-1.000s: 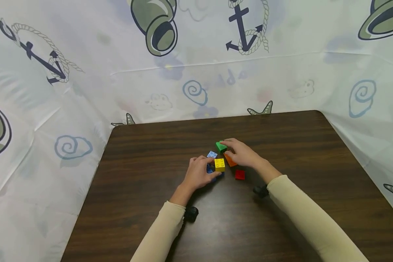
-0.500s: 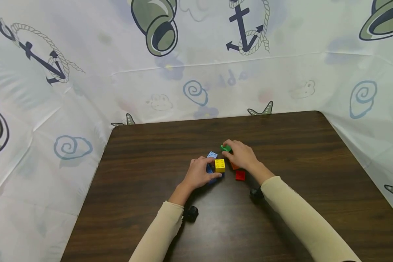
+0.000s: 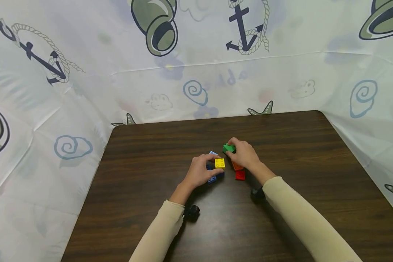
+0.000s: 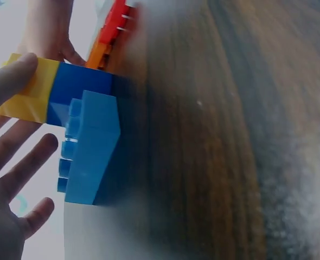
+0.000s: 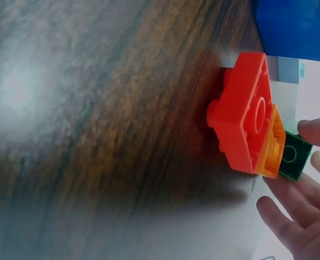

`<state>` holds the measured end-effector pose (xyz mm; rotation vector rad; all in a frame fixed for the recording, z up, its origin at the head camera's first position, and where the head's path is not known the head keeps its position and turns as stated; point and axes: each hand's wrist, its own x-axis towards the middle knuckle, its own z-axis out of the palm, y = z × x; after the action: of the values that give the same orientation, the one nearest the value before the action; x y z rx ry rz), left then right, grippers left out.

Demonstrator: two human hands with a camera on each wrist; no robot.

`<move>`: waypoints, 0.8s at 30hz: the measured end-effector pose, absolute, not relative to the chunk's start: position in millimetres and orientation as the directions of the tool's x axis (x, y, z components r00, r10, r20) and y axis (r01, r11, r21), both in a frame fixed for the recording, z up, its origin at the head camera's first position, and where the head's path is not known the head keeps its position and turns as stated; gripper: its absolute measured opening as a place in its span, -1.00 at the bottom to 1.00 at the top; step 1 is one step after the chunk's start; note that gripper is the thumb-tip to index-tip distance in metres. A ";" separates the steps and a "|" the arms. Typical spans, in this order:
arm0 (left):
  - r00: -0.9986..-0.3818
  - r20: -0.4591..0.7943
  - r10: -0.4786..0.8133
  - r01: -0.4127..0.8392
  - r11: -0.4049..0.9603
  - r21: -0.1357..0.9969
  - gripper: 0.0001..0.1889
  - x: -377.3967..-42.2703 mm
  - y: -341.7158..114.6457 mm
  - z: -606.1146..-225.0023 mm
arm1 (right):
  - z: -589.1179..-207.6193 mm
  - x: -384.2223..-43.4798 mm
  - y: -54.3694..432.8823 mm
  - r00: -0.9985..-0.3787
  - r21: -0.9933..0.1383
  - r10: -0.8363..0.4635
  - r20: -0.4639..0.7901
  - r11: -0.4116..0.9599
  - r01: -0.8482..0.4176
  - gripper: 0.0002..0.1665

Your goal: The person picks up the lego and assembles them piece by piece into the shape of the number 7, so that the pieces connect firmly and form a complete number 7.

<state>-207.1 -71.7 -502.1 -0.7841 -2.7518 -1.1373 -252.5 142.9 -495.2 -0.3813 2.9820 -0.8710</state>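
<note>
Between thumb and fingers, my left hand [image 3: 199, 170] grips a yellow toy building brick [image 3: 219, 163]. In the left wrist view, the yellow brick [image 4: 32, 89] sits against a dark blue brick [image 4: 76, 89], and a lighter blue sloped brick [image 4: 97, 149] with studs lies beside them. My right hand [image 3: 243, 153] pinches a green brick [image 3: 228, 148]. The right wrist view shows the hollow underside of this green brick [image 5: 294, 154]. Nearest to that hand are an orange brick [image 3: 237, 166] and a red brick [image 3: 240, 175], which lies on its side.
A light blue brick [image 3: 213, 153] is partly hidden behind the left fingers. The bricks are clustered on a dark wooden table [image 3: 150, 145]. A white patterned cloth [image 3: 95, 91] hangs behind the table and at its sides.
My right hand has taken hold of the green brick and shifted it slightly right and tilted it. The left hand has barely moved, and more of the lower blue brick now shows.
</note>
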 end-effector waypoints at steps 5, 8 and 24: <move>-0.858 0.273 0.435 0.508 0.641 0.576 -0.56 -207.4 -71.7 -503.0 | -490.7 -250.5 148.3 -0.971 -0.610 -0.229 0.075 0.760 -0.226 -0.49; -0.849 0.291 0.440 0.525 0.642 0.560 -0.56 -207.4 -71.6 -503.4 | -484.0 -247.7 150.4 -0.970 -0.657 -0.227 0.087 0.719 -0.227 -0.42; -0.843 0.310 0.439 0.536 0.639 0.552 -0.55 -209.9 -72.0 -503.9 | -442.7 -227.9 151.2 -0.943 -0.754 -0.313 0.109 0.593 -0.284 -0.46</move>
<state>-209.9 -72.0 -503.9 -0.8107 -2.7084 -0.9850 -227.9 151.2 -442.7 -0.5197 2.7723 -1.3025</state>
